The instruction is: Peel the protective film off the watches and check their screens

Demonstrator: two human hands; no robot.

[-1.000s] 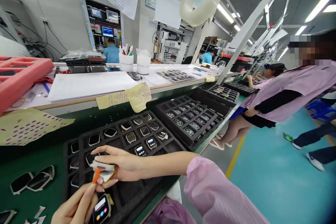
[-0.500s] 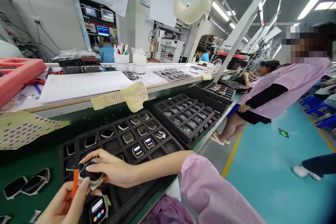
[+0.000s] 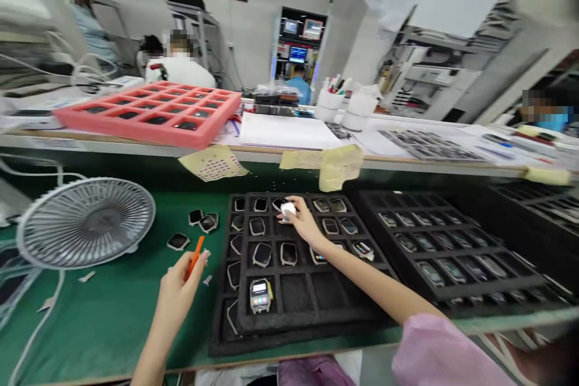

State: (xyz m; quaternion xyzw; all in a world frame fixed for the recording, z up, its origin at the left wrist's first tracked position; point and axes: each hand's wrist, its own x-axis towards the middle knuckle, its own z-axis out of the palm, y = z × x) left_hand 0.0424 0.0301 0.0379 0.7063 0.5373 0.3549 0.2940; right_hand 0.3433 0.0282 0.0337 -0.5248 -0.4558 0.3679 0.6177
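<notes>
My right hand (image 3: 304, 224) reaches over the near black foam tray (image 3: 312, 316), its fingers closed on a watch (image 3: 288, 211) whose face shows bright white. It is above a slot in the upper rows; whether it touches the tray I cannot tell. Several watches lie in the slots around it, and one watch with a lit screen (image 3: 260, 294) sits in the bottom-left slot. Over the green bench, my left hand (image 3: 178, 280) grips a thin orange stick (image 3: 195, 256), pointing up. Something small and pale shows at its fingertips. Several loose watches (image 3: 178, 242) lie beyond that hand.
A grey fan (image 3: 85, 223) lies on the bench at left, its white cable trailing forward. Another black tray of watches (image 3: 446, 247) adjoins on the right. The shelf (image 3: 253, 149) above carries a pink foam tray (image 3: 199, 136), papers and white pen cups (image 3: 328, 104).
My view has swung left. My hands, together at one watch before, are now apart: the right has carried a watch to the tray's upper rows, the left keeps the orange stick.
</notes>
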